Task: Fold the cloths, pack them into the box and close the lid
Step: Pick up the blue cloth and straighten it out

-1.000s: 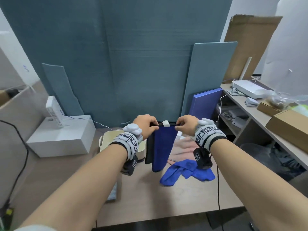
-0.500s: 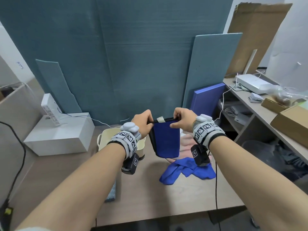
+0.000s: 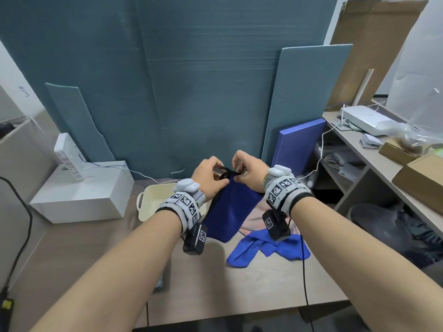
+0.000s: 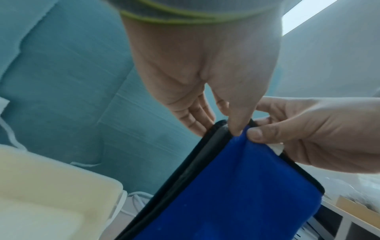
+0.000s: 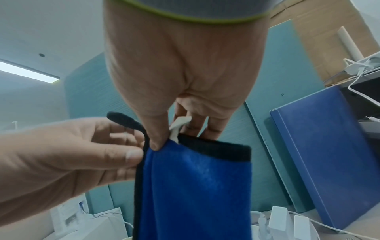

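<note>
Both hands raised over table at 12 o'clock. Left hand point(image 3: 209, 176) and right hand point(image 3: 249, 170) each pinch the black-trimmed top edge of the dark blue cloth point(image 3: 230, 212), thumbs nearly touching; cloth hangs folded, clear of the table. Cream box point(image 3: 153, 195) at 9 o'clock of cloth, lid not seen. Second blue cloth point(image 3: 266, 250) crumpled at 5 o'clock. Advice: match corners and trim before lowering; keep both pinches firm so layers don't slip.

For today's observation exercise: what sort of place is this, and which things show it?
Probably an office or workroom: a desk against blue-grey panels, a side shelf with cardboard boxes, and a white device with cables.
</note>
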Available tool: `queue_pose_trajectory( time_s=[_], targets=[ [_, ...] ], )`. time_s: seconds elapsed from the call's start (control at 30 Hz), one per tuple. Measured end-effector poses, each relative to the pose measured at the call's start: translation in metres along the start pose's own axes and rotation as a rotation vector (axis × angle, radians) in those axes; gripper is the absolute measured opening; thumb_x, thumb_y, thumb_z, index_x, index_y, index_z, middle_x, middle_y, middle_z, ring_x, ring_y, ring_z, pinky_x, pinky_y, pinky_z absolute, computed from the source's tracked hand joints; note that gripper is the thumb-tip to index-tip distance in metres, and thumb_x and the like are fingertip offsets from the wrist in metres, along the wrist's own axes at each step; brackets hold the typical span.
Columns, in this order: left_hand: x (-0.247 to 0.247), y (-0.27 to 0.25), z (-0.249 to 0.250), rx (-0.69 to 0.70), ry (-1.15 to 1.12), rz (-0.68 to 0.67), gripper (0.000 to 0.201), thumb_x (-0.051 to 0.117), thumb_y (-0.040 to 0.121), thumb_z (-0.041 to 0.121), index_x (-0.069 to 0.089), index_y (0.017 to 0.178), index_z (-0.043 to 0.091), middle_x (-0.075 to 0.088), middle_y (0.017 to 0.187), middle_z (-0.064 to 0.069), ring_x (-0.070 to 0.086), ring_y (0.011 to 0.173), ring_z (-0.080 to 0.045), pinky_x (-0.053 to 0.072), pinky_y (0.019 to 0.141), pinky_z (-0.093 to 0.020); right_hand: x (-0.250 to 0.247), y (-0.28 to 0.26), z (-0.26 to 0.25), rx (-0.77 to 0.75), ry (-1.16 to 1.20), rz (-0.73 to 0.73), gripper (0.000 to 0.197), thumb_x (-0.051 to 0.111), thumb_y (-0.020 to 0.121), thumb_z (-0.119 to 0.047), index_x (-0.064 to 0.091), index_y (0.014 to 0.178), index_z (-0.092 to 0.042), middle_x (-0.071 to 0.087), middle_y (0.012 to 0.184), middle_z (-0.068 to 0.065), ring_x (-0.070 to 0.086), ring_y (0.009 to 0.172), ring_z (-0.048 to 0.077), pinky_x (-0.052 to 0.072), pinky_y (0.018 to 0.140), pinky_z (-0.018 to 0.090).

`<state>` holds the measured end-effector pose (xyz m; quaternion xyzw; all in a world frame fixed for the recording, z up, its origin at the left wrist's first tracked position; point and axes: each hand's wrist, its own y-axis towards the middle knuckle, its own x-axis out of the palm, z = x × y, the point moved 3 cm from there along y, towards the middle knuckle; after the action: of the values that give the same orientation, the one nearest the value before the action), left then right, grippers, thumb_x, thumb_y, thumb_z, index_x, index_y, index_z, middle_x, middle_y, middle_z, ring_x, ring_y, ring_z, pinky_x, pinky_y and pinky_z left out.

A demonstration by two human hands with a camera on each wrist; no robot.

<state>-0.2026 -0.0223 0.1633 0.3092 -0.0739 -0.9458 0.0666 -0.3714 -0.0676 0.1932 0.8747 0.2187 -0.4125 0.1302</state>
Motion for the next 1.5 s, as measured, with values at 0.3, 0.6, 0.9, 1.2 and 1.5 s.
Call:
queue_pose_trajectory(
  time_s=[0.3, 0.6, 0.9, 1.2, 1.5],
  targets=[
    [0.029, -0.01, -0.028, -0.126, -0.288, -0.087, 0.037, 0.083, 0.062, 0.045, 0.064, 0.091, 0.036, 0.074, 0.098, -0.006, 0.072, 0.099, -0.026, 0.056, 0.093, -0.05, 0.0, 0.004, 0.0, -0.076, 0.024, -0.054, 0.027, 0.072, 0.084, -0.002, 0.064, 0.089, -0.028, 0.066, 0.085, -0.007, 0.063, 0.081, 0.021, 0.057, 0.084, 0.042],
    [0.035, 0.004, -0.012, -0.061, -0.388, -0.084, 0.02, 0.08, 0.074, 0.028, 0.061, 0.076, 0.023, 0.062, 0.073, 0.007, 0.055, 0.072, -0.016, 0.048, 0.076, -0.033, -0.012, 0.012, 0.017, -0.04, 0.12, -0.067, 0.019, 0.08, 0.08, -0.005, 0.072, 0.088, -0.02, 0.076, 0.087, -0.001, 0.069, 0.08, 0.018, 0.058, 0.083, 0.038],
    [0.033, 0.03, -0.01, -0.039, -0.373, -0.153, 0.039, 0.076, 0.082, 0.001, 0.046, 0.063, 0.018, 0.039, 0.054, 0.015, 0.034, 0.054, -0.004, 0.03, 0.054, -0.019, -0.023, 0.026, 0.024, -0.019, 0.21, -0.136, 0.025, 0.085, 0.08, -0.005, 0.066, 0.076, -0.02, 0.062, 0.068, -0.002, 0.053, 0.058, 0.009, 0.047, 0.059, 0.022],
    [0.032, 0.052, -0.015, -0.07, -0.391, -0.107, 0.025, 0.082, 0.082, 0.01, 0.064, 0.067, 0.019, 0.054, 0.059, 0.013, 0.045, 0.059, -0.006, 0.039, 0.06, -0.019, -0.032, 0.053, 0.038, -0.017, 0.048, -0.089, 0.026, 0.089, 0.074, -0.019, 0.064, 0.074, -0.021, 0.056, 0.057, -0.015, 0.046, 0.054, 0.004, 0.042, 0.062, 0.028],
    [0.053, 0.048, -0.043, -0.171, -0.205, -0.202, 0.017, 0.085, 0.069, 0.011, 0.075, 0.079, 0.021, 0.077, 0.083, 0.0, 0.066, 0.074, -0.011, 0.056, 0.082, -0.038, -0.051, 0.068, 0.033, -0.11, 0.249, -0.074, 0.024, 0.082, 0.077, 0.0, 0.061, 0.075, -0.011, 0.063, 0.072, 0.0, 0.052, 0.065, 0.014, 0.046, 0.063, 0.026]
  ],
)
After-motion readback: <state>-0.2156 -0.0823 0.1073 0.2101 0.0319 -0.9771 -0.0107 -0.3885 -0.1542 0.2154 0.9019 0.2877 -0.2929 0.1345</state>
